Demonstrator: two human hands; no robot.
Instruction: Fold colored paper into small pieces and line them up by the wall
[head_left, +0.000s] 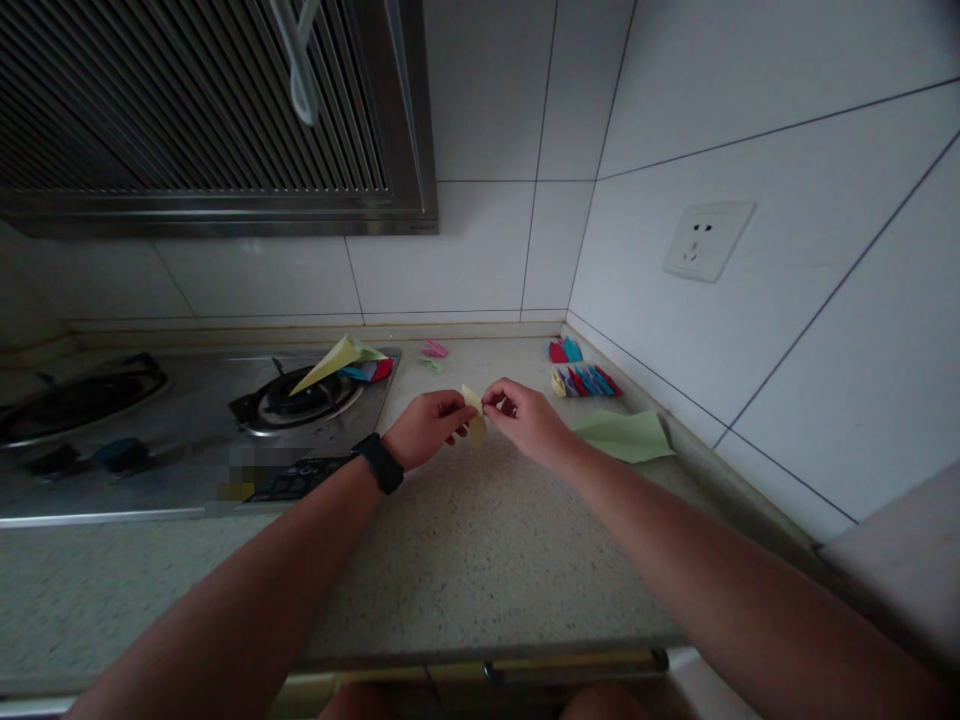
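A small piece of yellow paper (475,428) is held up between my two hands above the speckled countertop (480,540). My left hand (431,428), with a black watch on its wrist, pinches the paper's left side. From the right, my right hand (525,418) has thumb and forefinger closed at the paper's upper right edge. Past my right hand lies a pale green paper sheet (626,436). Behind it sit a row of folded coloured paper pieces (589,381) and a smaller red and blue group (565,350). Small pink paper pieces (434,348) lie near the back wall.
At the left is a gas stove (187,440); yellow folded paper (330,362) and other coloured pieces rest on its right burner. A range hood (225,130) hangs above. The tiled wall at right carries a power socket (709,240). A drawer handle (577,668) runs below the counter's front edge.
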